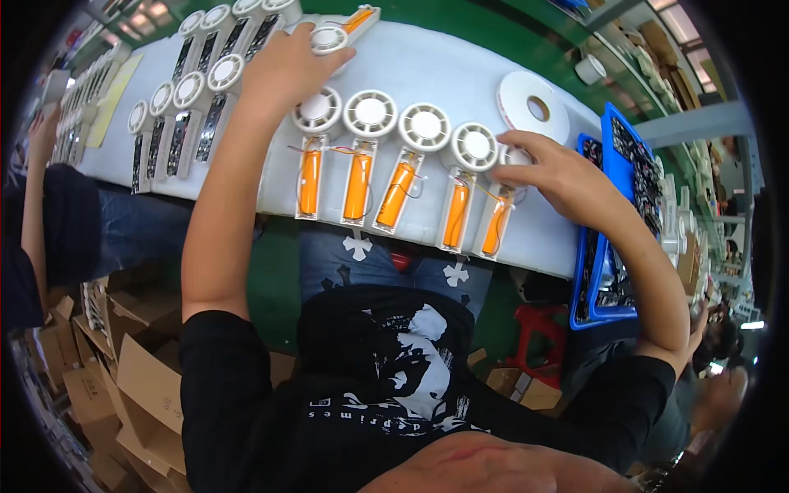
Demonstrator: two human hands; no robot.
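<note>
My left hand (288,70) reaches to the far side of the table, thumb and fingers around the round head of a white handheld fan (329,39). That fan's handle points away to the right, with an orange battery cell (358,18) inside. At the right end of the near row, my right hand (563,172) grips the head of another handheld fan (515,156) between thumb and fingers. Its open handle with an orange cell (496,226) points toward me. Beside it lie several similar fans (425,126), heads away from me, thin wires showing at their handles.
More fans with dark circuit boards (190,90) stand in rows at the left. A white tape roll (532,107) lies at the back right. Blue trays (615,177) of small dark parts sit past the right edge. Another person's arm (37,164) shows far left, above cardboard boxes (148,386).
</note>
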